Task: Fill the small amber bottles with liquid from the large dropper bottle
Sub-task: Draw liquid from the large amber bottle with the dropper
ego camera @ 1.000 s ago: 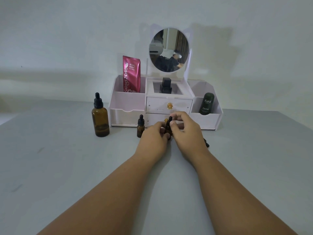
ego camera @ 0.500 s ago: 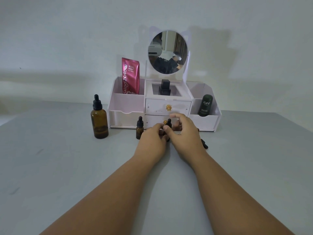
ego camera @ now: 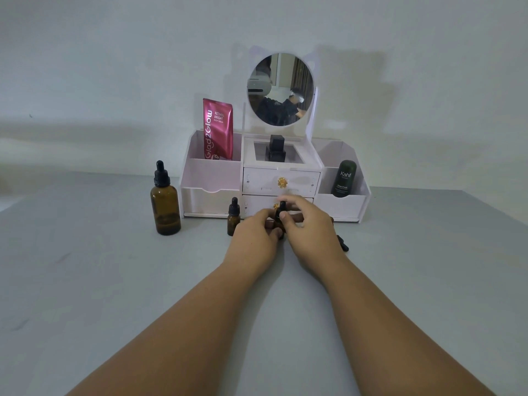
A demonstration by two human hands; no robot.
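Grey table [ego camera: 85,281]: bottles [ego camera: 165,207], organiser [ego camera: 211,178].

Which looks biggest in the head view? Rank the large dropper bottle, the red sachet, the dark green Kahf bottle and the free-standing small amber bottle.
1. large dropper bottle and red sachet: alike, and the sachet stands farther back
2. dark green Kahf bottle
3. small amber bottle

Both hands meet on a small amber glass dropper bottle [ego camera: 279,217] standing on the grey table [ego camera: 85,281]. The left hand [ego camera: 254,235] wraps its body; the right hand [ego camera: 310,228] pinches its black cap. Just left of this grip stands another small amber bottle [ego camera: 233,217], and further left, well apart, the large amber dropper bottle [ego camera: 165,201].
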